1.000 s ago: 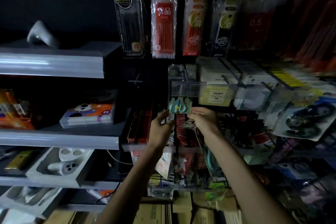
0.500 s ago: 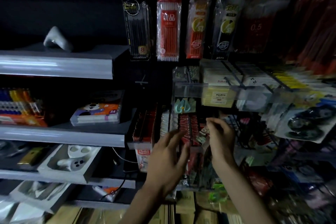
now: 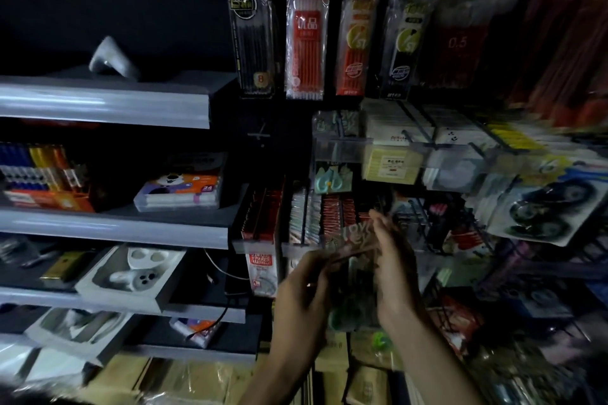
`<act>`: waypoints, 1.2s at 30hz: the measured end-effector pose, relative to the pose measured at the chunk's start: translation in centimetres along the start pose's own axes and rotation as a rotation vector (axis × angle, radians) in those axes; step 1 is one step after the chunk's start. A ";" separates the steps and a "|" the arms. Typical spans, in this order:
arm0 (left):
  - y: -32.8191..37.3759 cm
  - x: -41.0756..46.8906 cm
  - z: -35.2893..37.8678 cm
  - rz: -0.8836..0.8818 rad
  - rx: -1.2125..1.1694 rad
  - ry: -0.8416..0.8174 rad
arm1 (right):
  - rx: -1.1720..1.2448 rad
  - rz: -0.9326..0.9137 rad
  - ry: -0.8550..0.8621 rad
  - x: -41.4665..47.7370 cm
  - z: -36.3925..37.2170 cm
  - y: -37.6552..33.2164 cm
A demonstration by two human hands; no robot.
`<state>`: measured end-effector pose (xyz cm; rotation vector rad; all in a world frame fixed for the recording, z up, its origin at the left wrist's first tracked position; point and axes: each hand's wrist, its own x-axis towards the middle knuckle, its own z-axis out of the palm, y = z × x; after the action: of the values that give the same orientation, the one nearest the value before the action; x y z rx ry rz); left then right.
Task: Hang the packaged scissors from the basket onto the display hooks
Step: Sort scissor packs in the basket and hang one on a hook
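A pack of teal-handled scissors [image 3: 331,181] hangs on a display hook under the clear price rail [image 3: 342,149]. Lower down, both my hands hold another clear scissors pack [image 3: 353,276] between them, its printed card top tilted toward the rack. My left hand [image 3: 304,302] pinches the pack's left edge. My right hand [image 3: 391,270] grips its right edge, fingers pointing up. The green handles show blurred at the pack's lower end. The basket is out of view.
Pen refill packs [image 3: 304,33] hang in a row above. Grey shelves [image 3: 108,105] at the left carry boxes and a colour set [image 3: 179,191]. Hooks with sticky notes [image 3: 391,164] and correction tape [image 3: 546,207] jut out at the right. Cardboard boxes [image 3: 332,352] sit below.
My hands have left the hung scissors pack and dropped down from the hook. A second scissors pack is now between them.
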<state>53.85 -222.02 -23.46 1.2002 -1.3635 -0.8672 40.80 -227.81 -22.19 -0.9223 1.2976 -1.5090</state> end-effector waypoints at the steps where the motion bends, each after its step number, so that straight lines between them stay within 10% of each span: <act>1: -0.2 0.1 -0.2 -0.019 -0.019 0.017 | -0.002 0.022 -0.054 -0.4 -0.4 -0.1; 10: 0.2 2.8 -1.6 0.005 -0.105 0.013 | -0.183 -0.121 -0.314 -2.1 -2.5 -1.6; 36: 8.7 10.7 -2.8 0.123 -0.253 0.089 | -0.057 -0.234 -0.060 4.8 1.0 -4.2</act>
<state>55.84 -230.03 -12.07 0.9392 -1.2028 -0.8605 39.59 -232.54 -17.98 -1.1810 1.2277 -1.6148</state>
